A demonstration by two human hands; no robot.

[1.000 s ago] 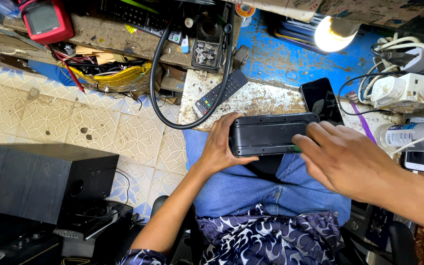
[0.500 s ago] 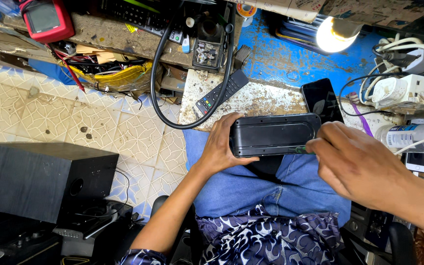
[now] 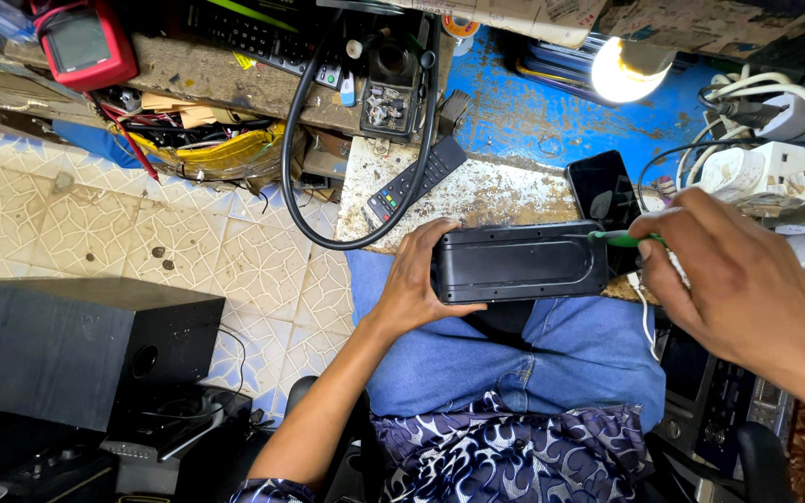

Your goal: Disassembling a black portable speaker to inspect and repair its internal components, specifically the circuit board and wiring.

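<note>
The black speaker is steadied on the lap by the left hand gripping its left end, so the green screwdriver pinched in the right hand meets its right end.

Sharp, daylit view; glaring lit bulb top right, wide-angle edges

Left hand: forearm enters from 7 o'clock, bare, rising toward frame centre; wrist bent slightly, palm cupped, fingers curled over toward 3 o'clock, thumb spread low at 4 o'clock. Right hand: forearm enters from 4 o'clock, back of the hand facing up, knuckles raised – fingers and thumb pinched together, tips pointing toward 9 o'clock
</note>
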